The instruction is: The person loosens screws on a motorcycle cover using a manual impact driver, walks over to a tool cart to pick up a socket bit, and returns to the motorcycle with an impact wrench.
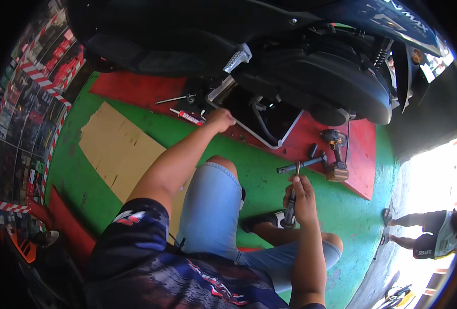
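Observation:
My left hand (220, 120) is closed beside the left edge of the black tray (264, 135), near a red and white tube (187, 116); what it holds, if anything, is hidden. In my right hand (302, 198) is a tool with a dark handle (290, 212), its metal end pointing up. Just above that hand, a metal T-shaped tool (303, 164) lies on the floor and the red mat. A cordless impact driver (335, 147) rests to its right. Over the tray is the dark underside of a scooter (311, 77).
A flat cardboard piece (117, 147) lies on the green floor (259, 193) at left. Shelves behind red-white tape (43, 82) stand at far left. A person (429, 234) is at the far right. A long metal tool (172, 99) lies on the red mat (130, 88).

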### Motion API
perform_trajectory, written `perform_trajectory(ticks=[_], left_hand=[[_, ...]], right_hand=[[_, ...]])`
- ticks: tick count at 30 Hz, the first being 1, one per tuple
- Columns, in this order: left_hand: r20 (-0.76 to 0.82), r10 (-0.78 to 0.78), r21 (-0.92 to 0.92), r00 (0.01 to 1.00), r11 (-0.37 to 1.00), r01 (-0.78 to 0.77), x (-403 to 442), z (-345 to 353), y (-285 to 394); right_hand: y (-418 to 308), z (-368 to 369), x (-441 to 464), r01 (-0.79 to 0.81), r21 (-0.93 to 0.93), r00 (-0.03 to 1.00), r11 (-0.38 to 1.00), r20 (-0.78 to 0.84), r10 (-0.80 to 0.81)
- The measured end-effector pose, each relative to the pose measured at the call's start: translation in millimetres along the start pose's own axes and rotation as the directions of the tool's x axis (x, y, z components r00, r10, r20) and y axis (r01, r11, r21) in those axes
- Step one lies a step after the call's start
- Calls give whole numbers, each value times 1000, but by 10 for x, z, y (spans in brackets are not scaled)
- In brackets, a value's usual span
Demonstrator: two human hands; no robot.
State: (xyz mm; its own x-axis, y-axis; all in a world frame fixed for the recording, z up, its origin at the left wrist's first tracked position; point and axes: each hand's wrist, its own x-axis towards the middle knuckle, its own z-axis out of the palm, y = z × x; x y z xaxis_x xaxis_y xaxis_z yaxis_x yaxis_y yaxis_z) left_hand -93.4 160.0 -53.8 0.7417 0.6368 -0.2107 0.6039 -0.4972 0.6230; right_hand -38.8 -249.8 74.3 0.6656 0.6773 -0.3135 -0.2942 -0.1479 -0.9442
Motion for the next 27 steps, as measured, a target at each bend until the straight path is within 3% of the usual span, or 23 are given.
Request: perform_trajectory(ticks=[1, 3, 5, 7, 12, 14, 16, 18, 19, 20, 21, 22, 24, 25, 26, 27], left_hand=[[1, 37, 133, 999, 990, -37, 111, 156, -149], [28, 55, 214, 998, 975, -60, 115, 299, -155], [96, 10, 259, 995, 965, -35, 170, 450, -178], [95, 51, 407, 994, 909, -85, 281, 629, -306], [149, 33, 446, 988, 890, -97, 428, 903, -620], [-17, 100, 387, 995, 918, -86, 331, 909, -587], [-367, 327, 410, 871, 897, -164, 146, 832, -439], [-404, 167, 102, 899, 985, -137, -99, 653, -234], [-423, 124, 77, 898, 992, -101, -259, 630, -171], [-419, 58, -103, 906, 988, -111, -398, 601, -125], [-405, 0, -281, 914, 952, -124, -514, 570, -122], [-412, -38, -306, 911, 947, -99, -627, 560, -157], [-303, 11, -480, 953, 862, -163, -850, 565, -221], [-299, -7, -501, 954, 853, -150, -963, 536, -228], [-189, -13, -565, 982, 819, -98, -1079, 490, -222], [-80, -5, -620, 997, 783, -46, -1161, 432, -206]], right_hand=[[37, -34, 2, -15, -19, 1000, 1000, -22, 15], [141, -54, 29, -22, -46, 998, 999, -59, 19], [302, -43, 48, -38, -251, 998, 967, -63, 23], [367, -14, 60, -42, -279, 999, 959, -43, 32], [470, 25, 167, -76, -397, 997, 915, 0, 83], [599, 10, 230, -135, -369, 988, 920, 20, 153], [740, 1, 240, -168, -353, 979, 921, 53, 199], [739, 58, 389, -198, -354, 965, 914, 91, 245], [723, 95, 426, -265, -328, 949, 907, 77, 305], [716, 132, 483, -330, -300, 930, 895, 61, 363], [720, 174, 624, -256, -366, 948, 895, 84, 305], [693, 232, 809, -183, -426, 962, 886, 109, 251], [533, 460, 1226, -77, -560, 987, 825, 77, 144], [402, 618, 1419, -48, -581, 989, 812, 87, 120], [265, 782, 1594, -19, -601, 991, 799, 95, 95], [181, 921, 1778, -56, -508, 986, 860, 105, 126]])
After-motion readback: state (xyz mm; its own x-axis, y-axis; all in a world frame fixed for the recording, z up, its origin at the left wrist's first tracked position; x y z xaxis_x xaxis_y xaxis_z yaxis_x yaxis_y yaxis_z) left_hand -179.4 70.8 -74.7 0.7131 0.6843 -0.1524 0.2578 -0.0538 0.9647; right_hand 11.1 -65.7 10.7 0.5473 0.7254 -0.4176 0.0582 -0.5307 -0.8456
